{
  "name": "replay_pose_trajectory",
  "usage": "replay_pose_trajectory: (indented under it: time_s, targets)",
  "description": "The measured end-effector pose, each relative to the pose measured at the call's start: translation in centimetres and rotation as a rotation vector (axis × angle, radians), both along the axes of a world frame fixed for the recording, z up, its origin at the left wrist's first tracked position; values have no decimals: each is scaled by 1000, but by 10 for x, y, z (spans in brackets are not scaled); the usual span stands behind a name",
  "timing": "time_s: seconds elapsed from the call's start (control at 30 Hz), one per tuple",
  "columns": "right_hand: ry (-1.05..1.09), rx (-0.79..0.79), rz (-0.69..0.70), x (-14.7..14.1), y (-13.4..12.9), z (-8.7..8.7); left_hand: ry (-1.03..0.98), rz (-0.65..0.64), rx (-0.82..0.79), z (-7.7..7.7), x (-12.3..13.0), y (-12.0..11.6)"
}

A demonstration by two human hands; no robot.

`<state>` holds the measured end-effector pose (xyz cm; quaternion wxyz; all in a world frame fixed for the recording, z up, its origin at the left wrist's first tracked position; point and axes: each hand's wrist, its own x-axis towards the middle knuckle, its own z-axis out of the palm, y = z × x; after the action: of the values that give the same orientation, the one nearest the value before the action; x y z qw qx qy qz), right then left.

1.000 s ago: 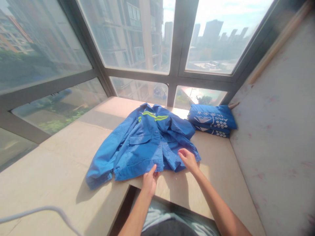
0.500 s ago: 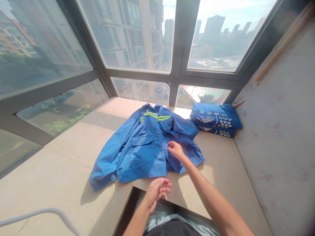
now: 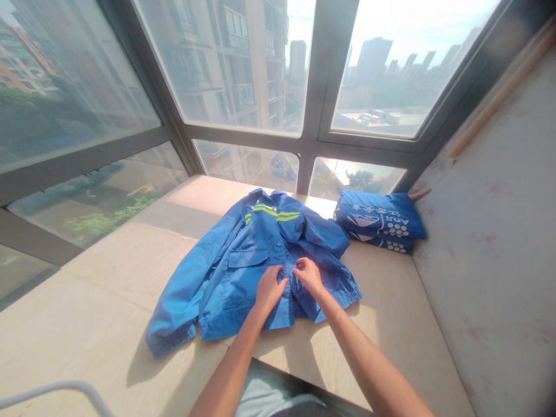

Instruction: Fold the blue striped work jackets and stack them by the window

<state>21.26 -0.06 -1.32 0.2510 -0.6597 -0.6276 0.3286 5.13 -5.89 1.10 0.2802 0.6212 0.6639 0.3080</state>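
Note:
A blue work jacket (image 3: 243,278) with yellow-green stripes lies spread on the wooden surface, collar away from me and hem toward me. My left hand (image 3: 270,289) rests on its front by the button strip, thumb and forefinger apart around a button. Just to the right, my right hand (image 3: 309,277) has its thumb and fingers drawn together at the other front edge, seemingly pinching the cloth. The fingertips cover what exactly lies between them. One sleeve reaches toward the lower left; the other is bent on the right.
Folded blue garments with white print (image 3: 377,214) are stacked at the back right against the patterned wall (image 3: 486,249). Windows with grey frames (image 3: 243,136) border the wooden surface (image 3: 108,301). A white cable (image 3: 65,387) crosses the lower left; a gap opens at the front edge.
My left hand has moved up from below the hem onto the jacket's button strip, beside my right hand. The right hand stays nearly in place, a little lower in view.

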Motion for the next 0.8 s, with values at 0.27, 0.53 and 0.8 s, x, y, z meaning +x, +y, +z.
replay_pose_trajectory:
  time_s: [0.27, 0.53, 0.8]
  targets:
    - [-14, -62, 6, -1, 0, -2, 170, -27, -67, -13, 6, 19]
    - [52, -72, -30, -4, -4, -1, 188, 2, -91, -9, 1, 16]
    - [169, 20, 27, -8, -15, 9, 37, 65, -57, 2, -7, 5]
